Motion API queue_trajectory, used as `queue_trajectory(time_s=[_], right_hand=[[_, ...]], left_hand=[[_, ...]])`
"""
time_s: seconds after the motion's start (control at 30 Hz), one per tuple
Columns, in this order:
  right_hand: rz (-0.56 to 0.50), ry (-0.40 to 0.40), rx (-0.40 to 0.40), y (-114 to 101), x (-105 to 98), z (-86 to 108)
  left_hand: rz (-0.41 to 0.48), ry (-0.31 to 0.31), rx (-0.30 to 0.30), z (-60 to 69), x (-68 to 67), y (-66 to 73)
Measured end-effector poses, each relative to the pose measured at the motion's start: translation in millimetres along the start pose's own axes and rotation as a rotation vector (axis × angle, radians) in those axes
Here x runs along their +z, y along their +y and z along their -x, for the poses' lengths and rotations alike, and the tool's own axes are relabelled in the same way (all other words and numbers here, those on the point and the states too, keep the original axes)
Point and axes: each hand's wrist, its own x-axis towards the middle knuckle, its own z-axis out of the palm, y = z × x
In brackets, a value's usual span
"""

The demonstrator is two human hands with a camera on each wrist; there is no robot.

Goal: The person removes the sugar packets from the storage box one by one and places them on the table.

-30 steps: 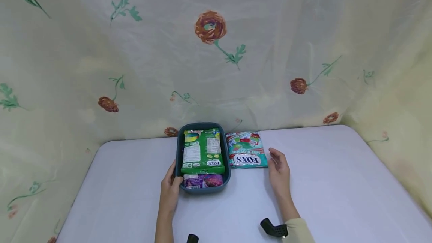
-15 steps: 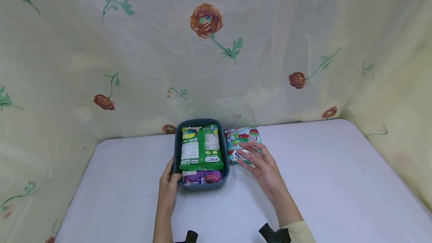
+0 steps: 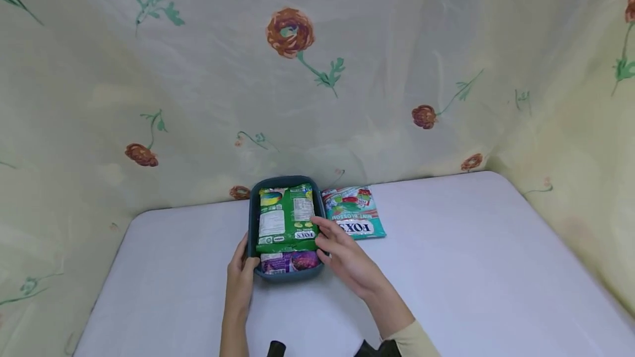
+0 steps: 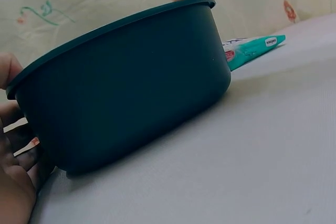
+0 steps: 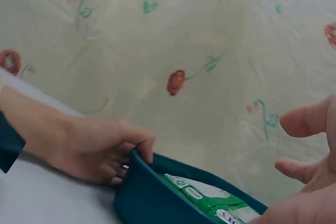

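A dark teal tub [image 3: 289, 277] stands near the table's back edge, holding a green candy packet [image 3: 286, 219] on top of a purple packet [image 3: 290, 262]. My left hand [image 3: 240, 280] grips the tub's left wall, thumb over the rim [image 5: 137, 153] in the right wrist view. At the tub's right rim is my right hand [image 3: 349, 258], fingers spread and slightly bent beside the green packet; whether they touch it I cannot tell. A turquoise and red packet [image 3: 353, 211] lies flat on the table just right of the tub.
A white-covered table [image 3: 471, 263] spreads around the tub. Behind it and along the right side hangs a pale curtain [image 3: 372, 70] with printed flowers. Black wrist-camera mounts [image 3: 378, 349] show at the bottom edge.
My right hand has moved left, from beside the turquoise packet, across in front of it, to the tub's right rim. My left hand keeps its grip. The head view has shifted slightly.
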Motion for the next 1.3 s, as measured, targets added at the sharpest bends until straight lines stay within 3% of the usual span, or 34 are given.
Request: queue_trajectory(time_s=[0.13, 0.3, 0.43, 0.53, 0.7, 0.97, 1.3], right_hand=[[0.152, 0.083, -0.015, 2.1, 10.2, -7.8], [0.488, 0.215, -0.053, 4.1, 23.0, -21.9], [0.714, 0.256, -0.084, 6.6, 26.4, -38.8], [0.795, 0.265, -0.091, 9.1, 26.1, -49.5], [0.802, 0.279, -0.034, 11.7, 25.0, -59.3], [0.666, 0.316, 0.059, 6.5, 23.5, -66.3], [0.554, 0.303, 0.032, 4.8, 15.2, -63.8]], left_hand=[[0.003, 0.007, -0.010, -0.8, 1.1, -2.4], [-0.001, -0.004, 0.012, -0.8, -0.8, 0.8], [-0.001, -0.005, 0.016, -1.6, -2.3, 1.8], [-0.001, 0.001, 0.007, -2.1, -2.2, 0.4], [0.011, 0.008, 0.004, -3.7, -0.7, -1.9], [0.004, 0.006, -0.002, -1.5, -3.5, 2.2], [0.037, -0.013, -0.007, -2.9, -1.3, 1.3]])
